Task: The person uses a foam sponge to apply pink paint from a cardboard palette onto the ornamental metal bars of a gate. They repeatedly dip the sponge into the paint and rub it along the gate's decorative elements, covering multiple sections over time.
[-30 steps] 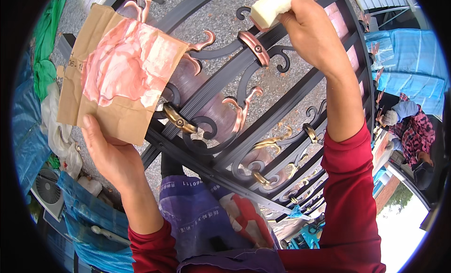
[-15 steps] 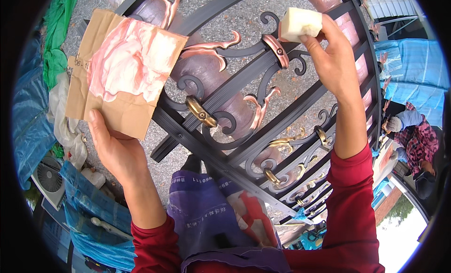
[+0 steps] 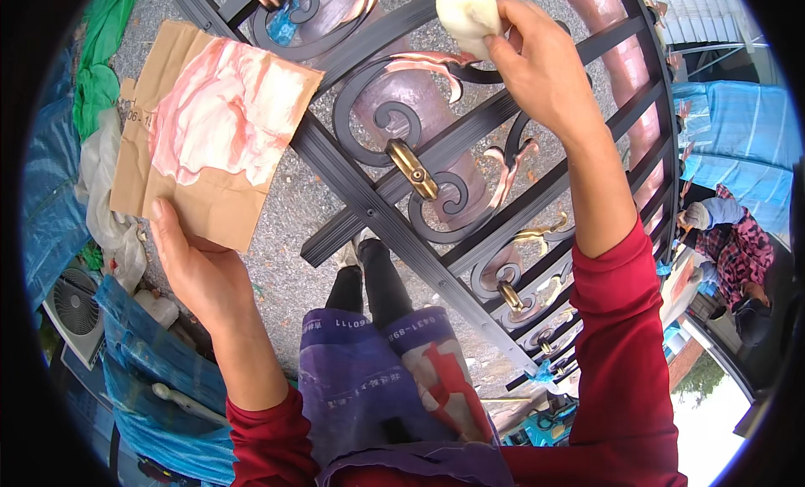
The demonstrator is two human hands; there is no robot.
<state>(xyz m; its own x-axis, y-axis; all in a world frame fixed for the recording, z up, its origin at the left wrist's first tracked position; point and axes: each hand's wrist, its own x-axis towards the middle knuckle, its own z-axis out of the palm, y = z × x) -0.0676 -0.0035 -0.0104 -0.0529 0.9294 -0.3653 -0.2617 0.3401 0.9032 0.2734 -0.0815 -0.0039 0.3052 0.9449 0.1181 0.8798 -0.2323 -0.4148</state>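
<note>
My left hand [image 3: 201,273] grips the lower edge of a torn piece of brown cardboard [image 3: 226,208], thumb on top. Thick pink and white paint [image 3: 222,109] is smeared across the cardboard. Pinched in my right hand [image 3: 541,76] is a cream sponge block [image 3: 466,19], held over the far part of a black metal gate [image 3: 369,208]. Whether the sponge touches the metal I cannot tell. Below it, a scroll leaf [image 3: 428,63] has coppery pink highlights. A gold collar [image 3: 411,170] sits on a nearer bar between curled scrolls.
Pink plastic-wrapped rolls [image 3: 605,46] lie beneath the gate. Blue tarps [image 3: 742,122] hang at both sides, and a fan unit [image 3: 74,313] stands at left. Another person in a checked shirt [image 3: 738,256] works at the far right. My purple apron [image 3: 352,361] hangs in front.
My right hand and sponge have moved left and farther away, off the copper-coloured collar. The gate has shifted in view, and my feet now show. My left hand still holds the cardboard.
</note>
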